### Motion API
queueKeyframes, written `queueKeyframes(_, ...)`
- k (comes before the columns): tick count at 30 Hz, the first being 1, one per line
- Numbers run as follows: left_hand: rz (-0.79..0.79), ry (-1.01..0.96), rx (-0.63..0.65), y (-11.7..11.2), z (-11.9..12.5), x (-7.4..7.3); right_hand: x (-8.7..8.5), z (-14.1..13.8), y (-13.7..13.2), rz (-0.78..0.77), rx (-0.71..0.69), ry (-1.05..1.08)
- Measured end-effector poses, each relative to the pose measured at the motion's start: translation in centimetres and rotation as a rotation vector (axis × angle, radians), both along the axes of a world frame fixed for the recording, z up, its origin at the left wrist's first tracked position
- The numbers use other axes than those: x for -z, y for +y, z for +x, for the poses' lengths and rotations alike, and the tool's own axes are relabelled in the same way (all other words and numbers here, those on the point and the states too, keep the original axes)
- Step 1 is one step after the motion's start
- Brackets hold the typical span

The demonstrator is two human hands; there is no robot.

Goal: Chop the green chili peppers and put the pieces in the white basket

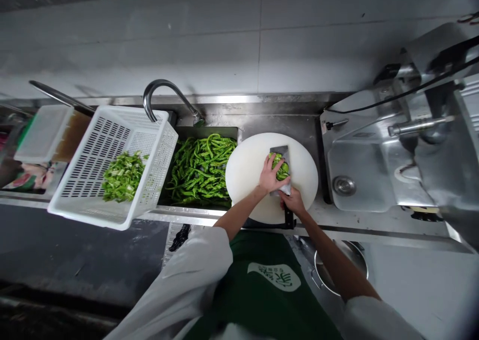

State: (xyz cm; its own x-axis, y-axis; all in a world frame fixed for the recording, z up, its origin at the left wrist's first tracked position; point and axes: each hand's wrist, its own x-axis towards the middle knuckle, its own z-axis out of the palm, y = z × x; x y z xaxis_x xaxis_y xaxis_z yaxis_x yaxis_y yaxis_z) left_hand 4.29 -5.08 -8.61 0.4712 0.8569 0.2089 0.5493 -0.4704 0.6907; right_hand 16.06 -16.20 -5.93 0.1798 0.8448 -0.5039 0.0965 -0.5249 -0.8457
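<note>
In the head view, my right hand [294,200] is wrapped round the black handle of a cleaver [280,150], and its grey blade lies flat over the white round cutting board [247,165]. Cut green peppers [283,170] rest in a small heap on the blade. With thumb and fingers curved around the heap, my left hand [270,176] holds it against the blade. Whether the blade touches the board cannot be made out.
Left of the board, a sink basin holds many whole green peppers [204,165] beneath a curved faucet [164,83]. A white plastic basket [149,190] with chopped green pieces [123,175] sits farther left. Another metal sink [359,165] is at right, and a metal pot [361,260] stands below the counter.
</note>
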Motion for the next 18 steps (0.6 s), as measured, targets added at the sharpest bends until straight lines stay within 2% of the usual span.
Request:
queueKeyframes(3,0.008,-0.037,0.001,-0.3,-0.6,0.0,-0.2,-3.4,-0.7,0.044,0.104,0.021)
queueKeyframes(6,0.035,-0.069,-0.001,-0.5,-2.2,-0.8,-0.8,-6.0,-1.0,0.075,0.162,0.037)
queueKeyframes(8,0.055,-0.086,-0.015,-0.4,-4.1,-2.1,-1.7,-7.9,-0.9,0.088,0.16,0.032)
queueKeyframes(10,0.088,-0.095,-0.05,-0.1,-7.0,-4.1,-3.1,-10.3,-0.4,0.093,0.128,0.038)
queueKeyframes(13,0.174,-0.113,-0.151,0.9,-13.9,-8.2,-5.9,-15.9,1.4,0.067,0.015,0.066)
queueKeyframes(16,0.25,-0.096,-0.326,2.3,-23.4,-12.5,-9.3,-23.7,4.5,0.059,-0.206,0.071)
queueKeyframes(18,0.3,-0.092,-0.46,3.5,-30.3,-14.6,-11.6,-29.6,7.3,0.116,-0.392,0.047)
